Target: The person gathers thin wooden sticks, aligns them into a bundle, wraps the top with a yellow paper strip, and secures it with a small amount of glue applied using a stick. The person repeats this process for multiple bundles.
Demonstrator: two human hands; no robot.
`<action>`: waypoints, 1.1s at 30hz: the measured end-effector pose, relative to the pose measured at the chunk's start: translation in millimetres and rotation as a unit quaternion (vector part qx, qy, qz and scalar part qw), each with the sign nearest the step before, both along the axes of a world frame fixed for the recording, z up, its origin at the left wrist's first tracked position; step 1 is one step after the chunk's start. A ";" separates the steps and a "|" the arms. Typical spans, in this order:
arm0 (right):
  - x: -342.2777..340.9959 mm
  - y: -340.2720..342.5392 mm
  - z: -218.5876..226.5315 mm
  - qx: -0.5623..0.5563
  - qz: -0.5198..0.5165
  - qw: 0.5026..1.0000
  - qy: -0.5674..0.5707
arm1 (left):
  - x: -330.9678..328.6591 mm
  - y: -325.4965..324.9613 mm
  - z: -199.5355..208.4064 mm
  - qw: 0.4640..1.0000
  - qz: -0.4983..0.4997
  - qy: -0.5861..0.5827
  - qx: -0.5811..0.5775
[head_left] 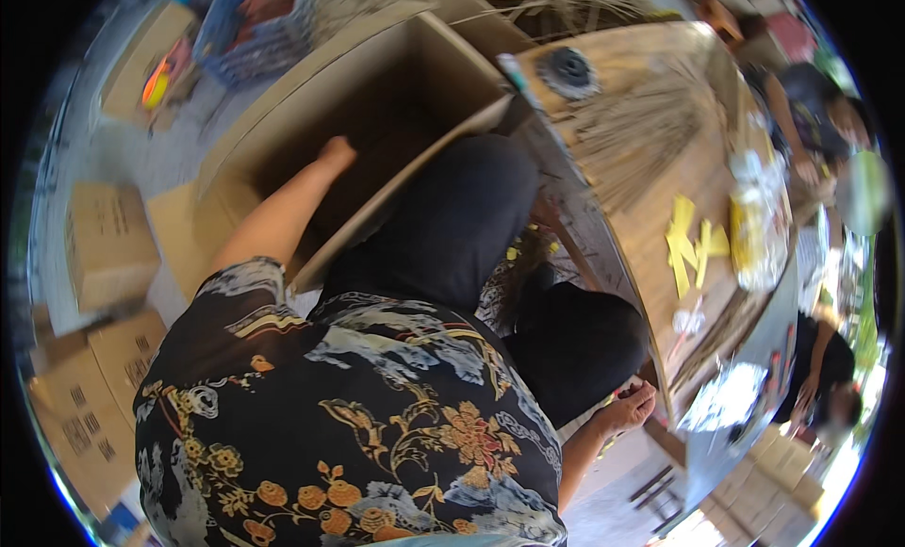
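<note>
My left arm reaches over the big open cardboard box [292, 85] beside my leg. My left hand [337, 155] hangs inside its opening, with the fingers pointing down and mostly lost in the dark interior. Whether it holds anything does not show. By my right knee, near the table's edge, my right hand [630, 408] is closed with the fingers curled in. Something small may be in it, too hidden to name. On the wooden table [622, 208] lies a fan of thin dry brown strips [650, 123]. Several yellow strips [681, 250] lie nearer the table's right side.
A dark round coil-like thing [567, 71] sits on the table's far end. A clear plastic bag with yellow contents [751, 231] lies across it. A blue crate [255, 33] and closed cartons [108, 241] stand left. Two people [815, 368] sit beyond the table.
</note>
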State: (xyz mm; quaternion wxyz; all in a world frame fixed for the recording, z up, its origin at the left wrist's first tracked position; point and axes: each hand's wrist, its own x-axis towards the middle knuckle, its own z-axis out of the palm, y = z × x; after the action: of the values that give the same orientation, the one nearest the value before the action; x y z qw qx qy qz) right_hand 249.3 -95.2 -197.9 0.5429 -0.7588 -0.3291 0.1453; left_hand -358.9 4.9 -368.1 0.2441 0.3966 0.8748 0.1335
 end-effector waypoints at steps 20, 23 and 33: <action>-30.4 42.9 20.2 -0.143 -0.005 0.953 -0.267 | -23.9 -33.8 -127.3 0.976 -0.111 0.002 -0.189; -23.4 40.8 17.8 -0.135 0.005 0.957 -0.257 | -21.3 -36.7 -142.5 0.980 -0.119 0.042 -0.150; -18.9 39.6 12.4 -0.108 0.000 0.949 -0.297 | -9.3 -32.8 -113.4 0.975 -0.100 0.042 -0.195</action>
State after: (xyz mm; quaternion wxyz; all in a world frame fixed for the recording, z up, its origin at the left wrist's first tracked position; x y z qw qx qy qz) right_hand 230.4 -55.6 -185.6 0.3355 -0.8214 -0.4582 -0.0522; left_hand -368.3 -27.9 -481.5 0.2916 0.4319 0.8495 -0.0818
